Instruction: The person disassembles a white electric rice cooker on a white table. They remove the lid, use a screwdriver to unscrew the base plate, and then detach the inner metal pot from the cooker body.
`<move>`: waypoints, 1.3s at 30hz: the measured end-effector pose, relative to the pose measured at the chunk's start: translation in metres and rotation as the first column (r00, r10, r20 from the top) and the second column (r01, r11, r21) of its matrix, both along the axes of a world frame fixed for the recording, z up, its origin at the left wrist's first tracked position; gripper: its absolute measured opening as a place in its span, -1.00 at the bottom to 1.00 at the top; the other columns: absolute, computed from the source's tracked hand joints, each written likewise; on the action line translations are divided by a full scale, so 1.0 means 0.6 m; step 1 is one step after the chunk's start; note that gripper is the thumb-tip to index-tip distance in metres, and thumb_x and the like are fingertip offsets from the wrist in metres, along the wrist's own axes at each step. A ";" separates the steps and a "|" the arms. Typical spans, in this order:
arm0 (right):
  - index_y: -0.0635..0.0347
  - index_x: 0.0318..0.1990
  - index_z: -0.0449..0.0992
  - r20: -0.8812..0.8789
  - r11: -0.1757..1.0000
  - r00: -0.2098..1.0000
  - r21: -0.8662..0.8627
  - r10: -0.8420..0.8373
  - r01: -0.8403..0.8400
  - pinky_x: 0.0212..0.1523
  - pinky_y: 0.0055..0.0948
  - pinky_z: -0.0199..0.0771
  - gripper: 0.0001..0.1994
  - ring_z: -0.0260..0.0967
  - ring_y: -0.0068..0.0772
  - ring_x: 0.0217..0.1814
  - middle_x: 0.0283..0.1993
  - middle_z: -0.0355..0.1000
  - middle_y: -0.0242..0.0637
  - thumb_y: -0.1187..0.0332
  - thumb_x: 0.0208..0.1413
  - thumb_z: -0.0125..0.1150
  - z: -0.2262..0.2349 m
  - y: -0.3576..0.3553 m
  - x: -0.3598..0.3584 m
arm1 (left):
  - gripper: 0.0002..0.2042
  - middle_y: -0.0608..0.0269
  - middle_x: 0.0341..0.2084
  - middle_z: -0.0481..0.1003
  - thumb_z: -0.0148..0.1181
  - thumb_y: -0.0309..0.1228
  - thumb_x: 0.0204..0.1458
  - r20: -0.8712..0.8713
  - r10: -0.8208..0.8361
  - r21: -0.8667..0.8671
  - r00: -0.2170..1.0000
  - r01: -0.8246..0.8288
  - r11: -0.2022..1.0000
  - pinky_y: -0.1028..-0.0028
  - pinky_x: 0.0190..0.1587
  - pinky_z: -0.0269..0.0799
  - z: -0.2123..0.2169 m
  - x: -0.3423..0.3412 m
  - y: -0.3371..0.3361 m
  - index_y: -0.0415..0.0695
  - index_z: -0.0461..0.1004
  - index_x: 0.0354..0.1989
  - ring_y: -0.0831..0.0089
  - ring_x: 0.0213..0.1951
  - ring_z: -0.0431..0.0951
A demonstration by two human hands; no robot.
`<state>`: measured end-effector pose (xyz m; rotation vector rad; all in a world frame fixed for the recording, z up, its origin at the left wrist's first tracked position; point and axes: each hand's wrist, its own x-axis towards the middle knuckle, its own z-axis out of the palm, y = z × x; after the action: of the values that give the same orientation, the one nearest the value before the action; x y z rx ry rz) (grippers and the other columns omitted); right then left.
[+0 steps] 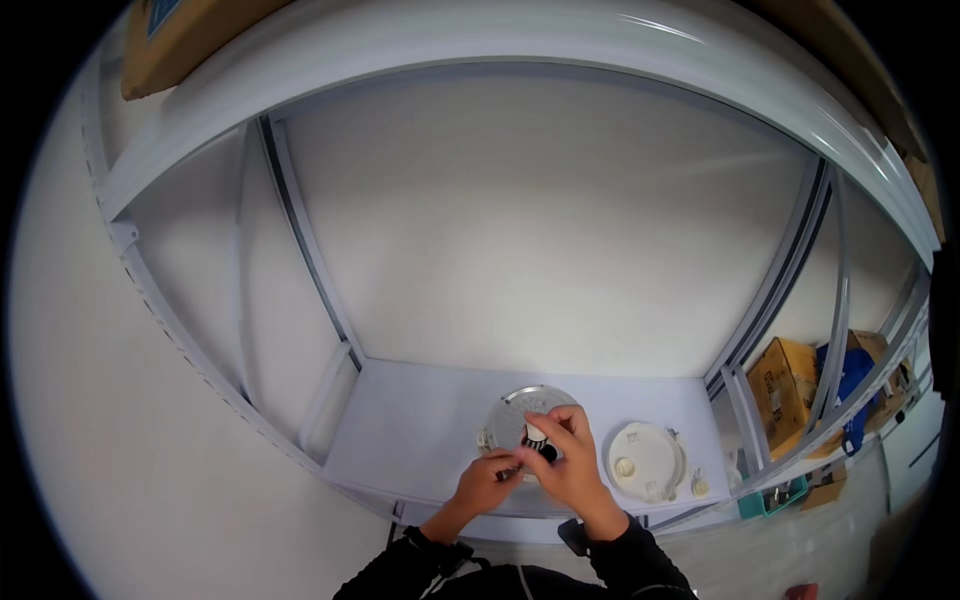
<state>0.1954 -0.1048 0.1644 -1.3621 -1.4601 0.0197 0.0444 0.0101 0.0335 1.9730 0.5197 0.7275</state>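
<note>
Here, two hands on one disc

One round grey disc [520,418] lies on the white table [420,430]. The right hand [565,460] pinches a small white part [536,433] above it; the left hand [487,482] grips a dark piece [510,472]. One white round lid [645,460] lies just right.

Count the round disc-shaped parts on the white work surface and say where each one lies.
2. A grey round disc lies under both hands, partly covered by them. A white round disc lies apart to its right, near the surface's front edge. Others may be hidden beneath the hands.
</note>
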 end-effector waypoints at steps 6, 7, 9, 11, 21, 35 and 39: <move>0.24 0.27 0.57 -0.061 0.989 0.988 -0.006 0.145 -0.145 0.19 -0.22 0.53 -0.54 0.48 -0.04 0.18 0.26 0.42 -0.03 0.49 0.20 0.42 0.032 0.006 -0.009 | -0.79 0.14 -0.13 0.63 0.39 -0.42 0.17 0.016 -0.058 0.080 0.998 0.057 0.995 0.33 -0.23 0.59 0.002 0.002 0.008 -0.18 0.67 -0.05 0.22 -0.30 0.68; 0.23 0.26 0.58 -0.041 0.990 0.989 0.004 0.143 -0.143 0.19 -0.22 0.53 -0.56 0.49 -0.04 0.18 0.23 0.43 -0.02 0.49 0.21 0.42 0.033 0.005 -0.010 | -0.79 0.14 -0.13 0.62 0.40 -0.41 0.17 0.018 -0.044 0.100 0.999 0.042 0.994 0.32 -0.23 0.59 0.002 0.003 0.007 -0.18 0.68 -0.05 0.21 -0.30 0.68; 0.20 0.24 0.60 0.003 0.990 0.990 0.025 0.140 -0.140 0.19 -0.23 0.54 -0.58 0.50 -0.04 0.16 0.19 0.46 -0.01 0.48 0.21 0.42 0.035 0.005 -0.011 | -0.79 0.12 -0.14 0.61 0.41 -0.39 0.18 0.028 -0.014 0.142 0.999 0.010 0.990 0.30 -0.23 0.59 0.005 0.006 0.003 -0.17 0.68 -0.06 0.20 -0.29 0.68; 0.19 0.24 0.60 0.026 0.993 0.993 0.014 0.119 -0.119 0.21 -0.23 0.54 -0.58 0.51 0.00 0.21 0.18 0.49 -0.02 0.50 0.21 0.40 0.039 0.000 -0.011 | -0.79 0.14 -0.14 0.61 0.41 -0.36 0.18 -0.018 0.031 0.192 0.999 -0.027 0.981 0.28 -0.24 0.59 0.009 0.008 -0.001 -0.15 0.68 -0.07 0.19 -0.29 0.68; 0.13 0.21 0.63 0.042 0.985 0.985 0.047 0.166 -0.168 0.04 -0.29 0.60 -0.56 0.53 -0.13 0.07 0.14 0.49 -0.11 0.48 0.14 0.46 0.036 -0.005 -0.002 | -0.81 0.35 -0.10 0.64 0.40 -0.27 0.20 -0.117 -0.025 0.282 0.993 0.058 0.958 0.27 -0.18 0.62 0.024 -0.008 0.023 -0.02 0.71 -0.08 0.21 -0.22 0.71; 0.27 0.34 0.48 0.002 0.995 0.996 0.041 0.089 -0.089 0.23 -0.16 0.56 -0.42 0.59 -0.02 0.16 0.20 0.57 0.03 0.54 0.13 0.41 0.043 0.011 0.001 | -0.79 0.32 -0.16 0.69 0.37 -0.18 0.22 -0.219 -0.069 0.403 0.973 0.154 0.902 0.20 -0.20 0.63 0.054 -0.006 0.042 -0.02 0.70 -0.13 0.12 -0.23 0.71; 0.28 0.43 0.39 -0.162 0.992 0.986 -0.115 0.038 -0.057 0.24 -0.23 0.60 -0.40 0.61 -0.17 0.18 0.27 0.54 0.06 0.60 0.22 0.30 0.015 0.014 0.008 | -0.80 0.32 -0.22 0.68 0.34 -0.19 0.24 -0.235 -0.113 0.422 0.965 0.206 0.883 0.17 -0.26 0.60 0.058 -0.004 0.048 -0.03 0.66 -0.16 0.09 -0.29 0.70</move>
<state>0.2000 -0.0967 0.1733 -1.3884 -1.3732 0.2451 0.0419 0.0391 0.0680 2.5063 0.3185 0.5749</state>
